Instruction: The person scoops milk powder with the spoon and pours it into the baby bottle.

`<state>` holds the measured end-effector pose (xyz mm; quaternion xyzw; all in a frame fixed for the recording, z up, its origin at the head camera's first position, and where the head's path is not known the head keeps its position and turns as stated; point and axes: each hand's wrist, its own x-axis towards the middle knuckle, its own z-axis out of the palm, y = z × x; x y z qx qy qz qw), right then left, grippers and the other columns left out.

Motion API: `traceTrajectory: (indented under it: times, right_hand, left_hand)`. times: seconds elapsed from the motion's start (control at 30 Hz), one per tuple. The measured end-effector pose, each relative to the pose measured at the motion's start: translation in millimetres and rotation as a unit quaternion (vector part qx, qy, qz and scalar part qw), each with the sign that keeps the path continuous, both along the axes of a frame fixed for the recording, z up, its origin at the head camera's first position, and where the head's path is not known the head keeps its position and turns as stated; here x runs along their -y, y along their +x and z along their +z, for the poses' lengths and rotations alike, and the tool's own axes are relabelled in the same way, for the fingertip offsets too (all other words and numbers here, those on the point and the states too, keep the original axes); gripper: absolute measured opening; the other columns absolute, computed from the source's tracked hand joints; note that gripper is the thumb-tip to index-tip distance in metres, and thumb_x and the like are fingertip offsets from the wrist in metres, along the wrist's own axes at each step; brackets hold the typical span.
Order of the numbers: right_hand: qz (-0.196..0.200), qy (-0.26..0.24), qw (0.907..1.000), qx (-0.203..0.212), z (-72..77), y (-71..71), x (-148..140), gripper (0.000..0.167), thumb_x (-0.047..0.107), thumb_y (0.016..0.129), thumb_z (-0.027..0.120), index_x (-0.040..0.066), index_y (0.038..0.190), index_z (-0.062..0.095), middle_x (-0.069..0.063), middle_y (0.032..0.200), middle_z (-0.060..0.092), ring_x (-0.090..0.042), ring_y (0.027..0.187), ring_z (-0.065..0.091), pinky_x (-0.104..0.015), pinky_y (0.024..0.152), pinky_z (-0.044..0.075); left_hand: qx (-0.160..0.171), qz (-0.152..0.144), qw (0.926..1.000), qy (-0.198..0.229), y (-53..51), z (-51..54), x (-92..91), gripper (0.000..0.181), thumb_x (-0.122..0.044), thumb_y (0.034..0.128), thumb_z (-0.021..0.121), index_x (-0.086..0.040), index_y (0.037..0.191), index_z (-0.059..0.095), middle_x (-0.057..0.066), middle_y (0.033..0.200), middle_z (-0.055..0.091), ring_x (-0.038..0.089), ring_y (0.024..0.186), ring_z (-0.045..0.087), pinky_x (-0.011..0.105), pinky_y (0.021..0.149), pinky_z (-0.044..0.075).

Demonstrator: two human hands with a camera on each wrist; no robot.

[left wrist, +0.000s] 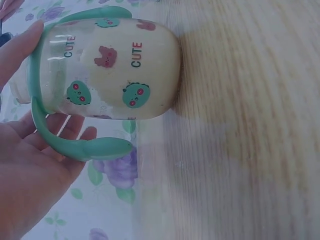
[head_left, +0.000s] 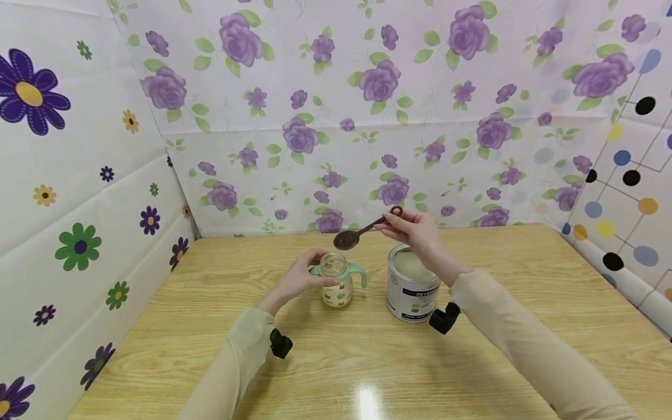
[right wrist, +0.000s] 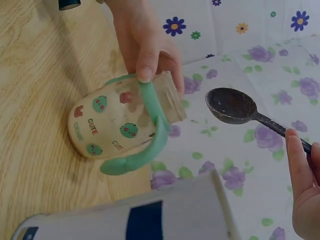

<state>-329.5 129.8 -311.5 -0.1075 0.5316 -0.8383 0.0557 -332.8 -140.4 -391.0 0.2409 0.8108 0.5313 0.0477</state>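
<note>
My left hand [head_left: 303,275] grips a clear baby bottle [head_left: 336,294] round its green collar, with thumb and fingers on opposite sides. The bottle stands upright on the table, lidless, with pale cream contents inside and green handles [left wrist: 95,149]. In my right hand [head_left: 417,233] is a dark brown spoon [head_left: 347,240], pinched by its handle. The spoon's bowl hangs above and slightly right of the bottle's mouth, apart from it. Faint pale traces show on the bowl [right wrist: 232,106] in the right wrist view. Below my right hand stands an open tin [head_left: 412,297] of pale powder.
A wooden table [head_left: 336,367] carries the bottle and tin. Floral cloth [head_left: 325,87] hangs behind it, with patterned sheets along the left and right sides. Black cameras [head_left: 445,318] are strapped at both wrists.
</note>
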Motion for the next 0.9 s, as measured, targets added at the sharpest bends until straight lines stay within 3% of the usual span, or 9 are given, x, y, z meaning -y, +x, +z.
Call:
traceTrajectory:
  times: [0.03,0.07,0.27,0.3,0.43,0.67,0.9]
  right_hand:
    - [-0.001,-0.006,1.0000,-0.001,0.9,0.5,-2.9,0.011,0.001,0.087,0.058,-0.006,0.095,0.058,-0.019,0.088,0.063,-0.026,0.086,0.063,-0.031,0.079,0.045]
    - [0.009,-0.023,0.9997,-0.005,-6.9,-11.6,-8.8,0.010,0.001,0.087,0.058,-0.005,0.095,0.059,-0.019,0.089,0.063,-0.026,0.085,0.063,-0.031,0.078,0.047]
    - [-0.001,-0.046,0.9986,-0.026,0.5,-8.0,-29.1,0.007,-0.002,0.087,0.057,-0.007,0.092,0.057,-0.019,0.090,0.063,-0.027,0.085,0.063,-0.030,0.078,0.046]
    - [-0.013,-0.037,0.9989,-0.024,10.4,5.2,-30.0,0.007,-0.002,0.088,0.056,-0.007,0.092,0.057,-0.019,0.089,0.064,-0.027,0.086,0.062,-0.031,0.080,0.045]
    - [-0.017,-0.046,0.9986,-0.021,14.7,6.6,-45.3,0.006,-0.003,0.088,0.055,-0.007,0.088,0.059,-0.020,0.089,0.064,-0.027,0.085,0.063,-0.030,0.079,0.045]
    - [-0.057,-0.014,0.9971,-0.049,18.4,12.0,-68.3,0.011,-0.001,0.085,0.060,-0.008,0.093,0.063,-0.021,0.086,0.064,-0.027,0.082,0.064,-0.031,0.076,0.047]
    - [-0.091,0.065,0.9900,-0.086,15.9,15.2,-84.1,0.019,0.003,0.085,0.062,-0.011,0.097,0.062,-0.019,0.084,0.064,-0.026,0.077,0.064,-0.032,0.073,0.048]
  left_hand:
    - [-0.001,0.001,1.0000,-0.002,-0.1,0.2,0.1,0.063,-0.021,0.0732,0.077,-0.005,0.126,0.047,0.011,0.118,0.051,0.026,0.110,0.043,0.045,0.089,0.035]
    - [-0.001,0.002,1.0000,-0.004,-0.2,0.5,0.0,0.064,-0.022,0.0727,0.078,-0.006,0.126,0.047,0.009,0.118,0.051,0.025,0.110,0.043,0.045,0.089,0.036]
    - [-0.016,-0.003,0.9999,-0.001,0.9,10.9,-3.4,0.067,-0.019,0.0731,0.077,-0.004,0.128,0.043,0.010,0.125,0.045,0.028,0.114,0.038,0.047,0.093,0.032]
    - [-0.022,-0.004,0.9998,0.001,1.1,13.7,-4.5,0.066,-0.018,0.0736,0.077,-0.004,0.129,0.042,0.011,0.127,0.044,0.030,0.115,0.037,0.047,0.094,0.031]
    - [-0.048,-0.009,0.9988,0.008,3.9,26.8,-10.0,0.066,-0.014,0.0759,0.074,-0.004,0.131,0.039,0.013,0.132,0.038,0.030,0.120,0.032,0.048,0.097,0.027]
    - [-0.069,-0.029,0.9963,0.043,22.4,56.7,-26.5,0.069,-0.006,0.0759,0.073,0.002,0.132,0.034,0.021,0.133,0.032,0.032,0.120,0.029,0.048,0.098,0.026]
    - [-0.079,-0.046,0.9956,0.024,13.1,46.9,-48.3,0.074,-0.018,0.0733,0.077,-0.004,0.132,0.035,0.009,0.131,0.036,0.022,0.119,0.033,0.034,0.096,0.032]
